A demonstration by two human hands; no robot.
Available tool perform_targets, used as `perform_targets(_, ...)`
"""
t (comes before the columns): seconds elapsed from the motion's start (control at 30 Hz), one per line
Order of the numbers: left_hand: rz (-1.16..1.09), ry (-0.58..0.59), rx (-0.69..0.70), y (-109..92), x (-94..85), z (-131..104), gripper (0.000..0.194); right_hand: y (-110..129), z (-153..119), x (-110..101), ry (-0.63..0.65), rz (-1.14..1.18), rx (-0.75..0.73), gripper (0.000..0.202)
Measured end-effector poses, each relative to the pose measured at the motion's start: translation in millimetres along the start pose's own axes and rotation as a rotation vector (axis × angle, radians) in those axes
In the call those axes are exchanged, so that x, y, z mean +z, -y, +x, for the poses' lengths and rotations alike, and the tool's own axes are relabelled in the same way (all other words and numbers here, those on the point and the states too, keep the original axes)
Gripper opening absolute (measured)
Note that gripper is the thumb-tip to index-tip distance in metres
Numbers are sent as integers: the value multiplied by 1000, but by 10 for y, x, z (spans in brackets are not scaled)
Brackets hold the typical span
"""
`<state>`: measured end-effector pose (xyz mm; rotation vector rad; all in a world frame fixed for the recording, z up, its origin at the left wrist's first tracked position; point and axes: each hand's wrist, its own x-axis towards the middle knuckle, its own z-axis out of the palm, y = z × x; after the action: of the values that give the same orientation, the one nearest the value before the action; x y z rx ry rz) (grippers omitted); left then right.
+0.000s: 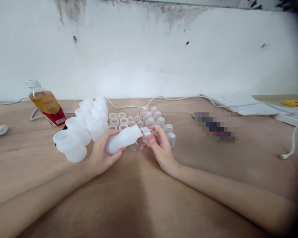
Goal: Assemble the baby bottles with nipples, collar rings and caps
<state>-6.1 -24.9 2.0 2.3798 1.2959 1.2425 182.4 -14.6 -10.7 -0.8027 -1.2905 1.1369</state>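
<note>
My left hand (106, 150) is wrapped round a white baby bottle body (123, 140), tilted so its open neck points right and up. At that neck, my right hand (161, 143) pinches a translucent bottle collar (146, 132) with what looks like a clear nipple in it. Whether collar and neck touch is hard to make out. Behind my hands lie rows of white rings (114, 121) and several clear nipples (139, 123). Clear domed caps (157, 115) stand in rows beyond my right hand. Left of my left hand are more white bottle bodies (75, 147), upright with open mouths.
A drink bottle (48, 104) with a red and yellow label stands at the left. A blurred-out dark object (215, 127) lies to the right. White cables (164, 97) run along the wall, and a white sheet (248, 105) lies at the back right.
</note>
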Motion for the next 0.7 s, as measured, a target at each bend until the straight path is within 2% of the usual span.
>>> perform_targets(0.07,-9,6,-11,-7,0,5,33,14,14,-3,1,24,-9,26)
perform_targets(0.3,-106,31,-90,17,-42,11,32,189,42,-10,122,97,-25,30)
perform_targets(0.43,-132,31,-63,20,-54,5,34,244,85,-50,200,87,-8,31)
perform_targets(0.53,-154,47,-49,19,-60,3,32,281,138,-103,296,22,21,35)
perform_targets(0.7,-235,92,-125,22,-75,4,30,398,216,-175,428,-184,-24,39)
